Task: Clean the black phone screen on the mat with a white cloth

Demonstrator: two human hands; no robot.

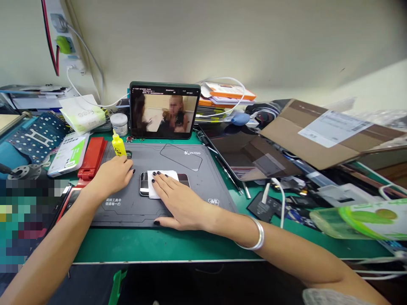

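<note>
My right hand lies flat on a white wipe, pressing it onto a smartphone that sits on the dark grey repair mat. The phone's middle is hidden under the wipe, with its ends showing. My left hand rests curled on the mat beside the phone. A yellow squeeze bottle stands tilted just behind that hand, touching or nearly touching it. A small dark part lies by its fingers. Whether the hand holds the bottle is hard to see.
A tablet playing a video stands behind the mat. A red stand lies to the left, and a white jar sits at the back. A dark tablet, a cardboard box, cables and tools crowd the right.
</note>
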